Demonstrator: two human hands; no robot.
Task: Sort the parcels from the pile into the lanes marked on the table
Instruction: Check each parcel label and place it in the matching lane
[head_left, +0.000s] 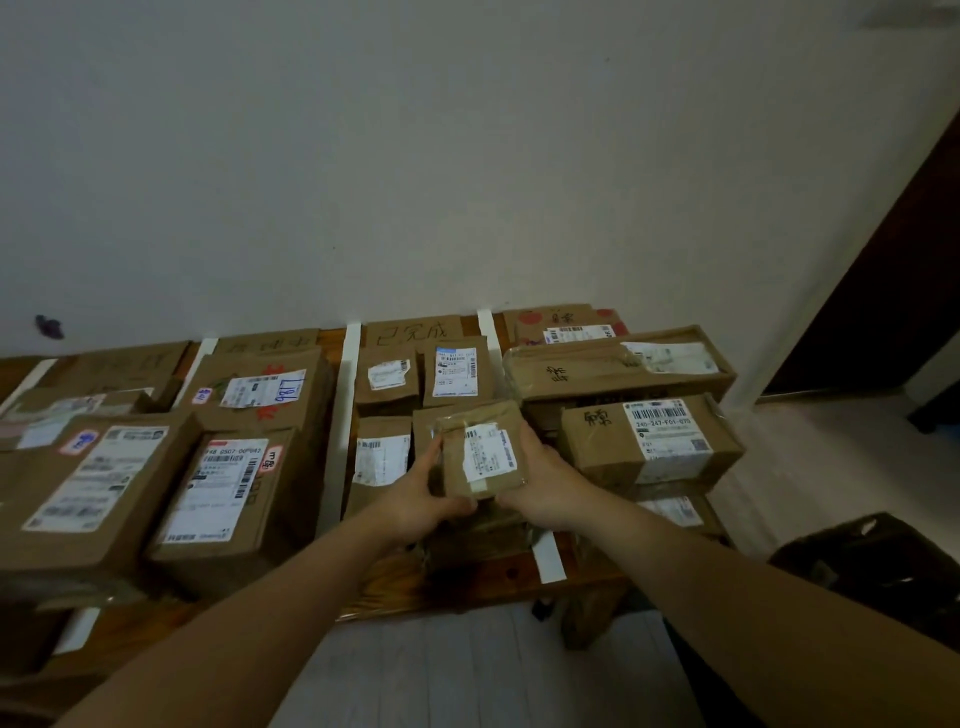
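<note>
Left hand (423, 496) and right hand (540, 480) grip small brown cardboard parcel with white label (480, 449), apparently above wooden table's (467, 571) middle lane.

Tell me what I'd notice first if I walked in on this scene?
First, the small brown parcel at the centre, gripped on its two sides by the left hand and the right hand. Around it, labelled cardboard boxes crowd the wooden table, split into lanes by white tape strips, with the largest boxes on the left.
</note>
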